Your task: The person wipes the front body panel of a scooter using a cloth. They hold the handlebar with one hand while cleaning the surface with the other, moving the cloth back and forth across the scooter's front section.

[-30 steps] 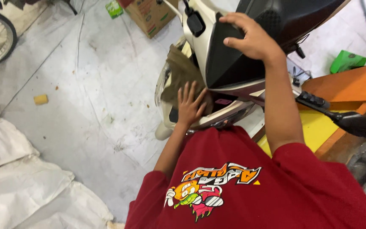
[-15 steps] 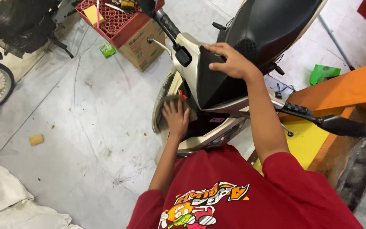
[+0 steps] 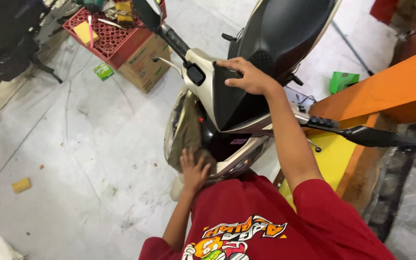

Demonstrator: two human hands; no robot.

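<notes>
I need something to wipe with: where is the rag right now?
The brown rag lies low on the scooter's front panel, left of centre, under the left hand.

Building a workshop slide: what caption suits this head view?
Left hand presses a cloth to a scooter's front panel; right hand rests atop it.

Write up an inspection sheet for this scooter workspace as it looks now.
Surface: pale concrete floor, scuffed and stained.
Job's things: scooter, cream and black; olive cloth against its front panel.
Clutter: yellow block, green packet, cardboard box, red crate of tools.
Grippers: left hand presses the cloth; right hand rests flat on the black top cover.
Cables: nothing seen.
Surroundings: orange and yellow bench, a green object behind it.
</notes>
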